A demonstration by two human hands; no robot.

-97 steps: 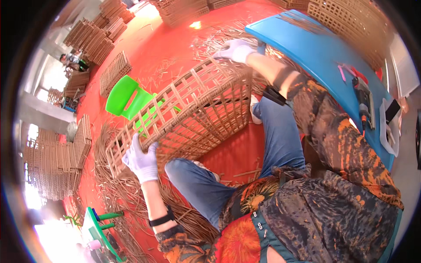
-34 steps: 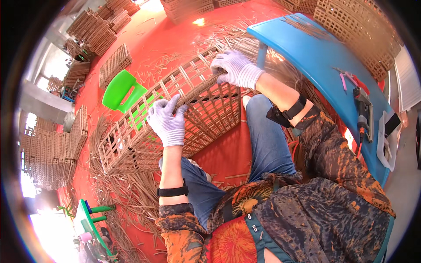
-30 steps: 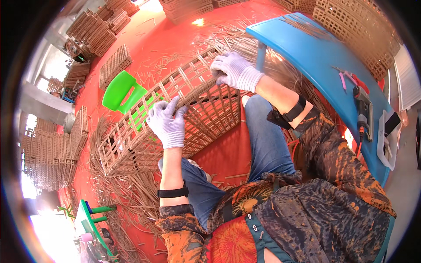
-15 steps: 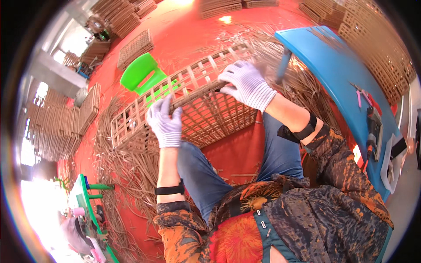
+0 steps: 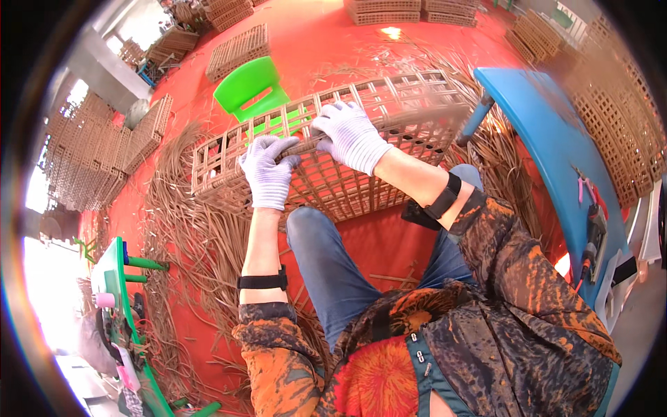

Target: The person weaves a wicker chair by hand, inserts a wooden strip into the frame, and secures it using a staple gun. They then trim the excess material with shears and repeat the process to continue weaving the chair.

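A long woven basket point(image 5: 368, 191) of brown lattice strips is tilted in front of my knees. My left hand point(image 5: 267, 167), in a white striped glove, has its fingers curled over the basket's upper edge left of the middle. Close by on the right, my right hand point(image 5: 351, 135), gloved the same way, grips that edge with bent fingers. The fingertips of both hands are partly hidden behind the rim. A green plastic chair point(image 5: 253, 87) stands just behind the basket, its seat seen partly through the lattice.
A blue table point(image 5: 549, 132) with hand tools stands on my right, woven baskets point(image 5: 618, 118) stacked beyond it. Loose brown strips point(image 5: 201, 187) litter the red floor point(image 5: 313, 42). At lower left is a green table point(image 5: 121, 299) with things on it. More woven baskets point(image 5: 104, 153) are piled further left.
My right hand has moved left along the basket's rim, closer to my left hand. The view has shifted, and the basket appears further right and more level.
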